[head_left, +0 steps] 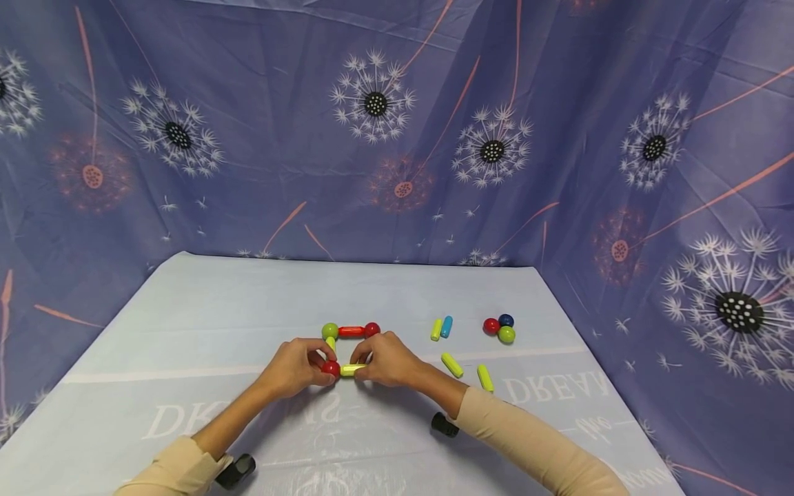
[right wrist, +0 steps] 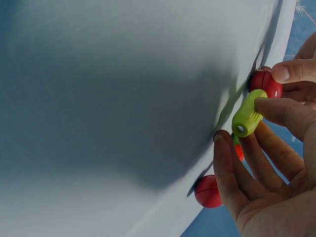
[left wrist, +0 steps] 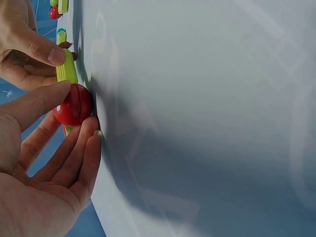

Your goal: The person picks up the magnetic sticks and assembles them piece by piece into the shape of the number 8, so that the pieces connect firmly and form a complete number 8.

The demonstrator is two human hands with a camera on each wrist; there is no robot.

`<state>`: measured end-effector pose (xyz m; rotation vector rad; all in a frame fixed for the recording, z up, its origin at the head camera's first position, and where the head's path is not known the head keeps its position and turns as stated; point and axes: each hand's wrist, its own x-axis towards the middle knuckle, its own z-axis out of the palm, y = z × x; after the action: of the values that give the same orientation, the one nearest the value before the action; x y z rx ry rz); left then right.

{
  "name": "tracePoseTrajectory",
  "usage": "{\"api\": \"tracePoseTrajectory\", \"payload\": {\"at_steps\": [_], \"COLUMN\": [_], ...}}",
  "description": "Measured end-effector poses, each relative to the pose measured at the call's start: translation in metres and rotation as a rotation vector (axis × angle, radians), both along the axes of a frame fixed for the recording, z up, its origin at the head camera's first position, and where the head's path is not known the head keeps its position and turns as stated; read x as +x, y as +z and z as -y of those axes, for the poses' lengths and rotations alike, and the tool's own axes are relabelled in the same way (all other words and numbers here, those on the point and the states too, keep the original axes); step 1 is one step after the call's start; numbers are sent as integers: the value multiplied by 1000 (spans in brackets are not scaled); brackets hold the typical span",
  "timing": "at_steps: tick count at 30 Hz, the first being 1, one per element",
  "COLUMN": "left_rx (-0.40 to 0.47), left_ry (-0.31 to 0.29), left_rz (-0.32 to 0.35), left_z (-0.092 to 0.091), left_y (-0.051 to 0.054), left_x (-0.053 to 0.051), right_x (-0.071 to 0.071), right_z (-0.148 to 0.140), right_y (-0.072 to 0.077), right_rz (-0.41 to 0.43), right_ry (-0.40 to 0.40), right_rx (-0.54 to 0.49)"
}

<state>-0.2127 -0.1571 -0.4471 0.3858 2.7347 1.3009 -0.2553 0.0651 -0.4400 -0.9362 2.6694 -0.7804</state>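
Note:
My left hand (head_left: 298,366) pinches a red ball (left wrist: 75,104) between thumb and fingers. With thumb and fingers my right hand (head_left: 389,361) holds a yellow-green rod (right wrist: 248,114), one end of which meets that red ball; its free end shows a small metallic tip. From the held ball another yellow-green rod (head_left: 331,342) runs back to a green ball (head_left: 330,331). A red rod (head_left: 351,332) links the green ball to a second red ball (head_left: 371,330). These pieces form an open-sided frame on the table.
Right of the hands lie loose yellow-green rods (head_left: 451,365) and a blue rod (head_left: 446,326). Farther right, a red ball (head_left: 491,326), a dark blue ball (head_left: 506,320) and a green ball (head_left: 506,335) sit together. A patterned curtain (head_left: 279,138) borders the table (head_left: 248,289).

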Motion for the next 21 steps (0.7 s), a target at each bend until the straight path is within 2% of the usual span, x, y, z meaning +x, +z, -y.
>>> {"api": "tracePoseTrajectory", "payload": {"at_steps": [10, 21], "left_rx": [13, 25], "left_ry": [11, 16], "left_rz": [-1, 3], "left_z": [-3, -1], "left_y": [-2, -3], "left_x": [0, 1], "right_x": [0, -1], "right_z": [-5, -13], "right_y": [3, 7], "right_rz": [28, 10], "right_ry": [-14, -23], "right_rx": [-17, -24]}}
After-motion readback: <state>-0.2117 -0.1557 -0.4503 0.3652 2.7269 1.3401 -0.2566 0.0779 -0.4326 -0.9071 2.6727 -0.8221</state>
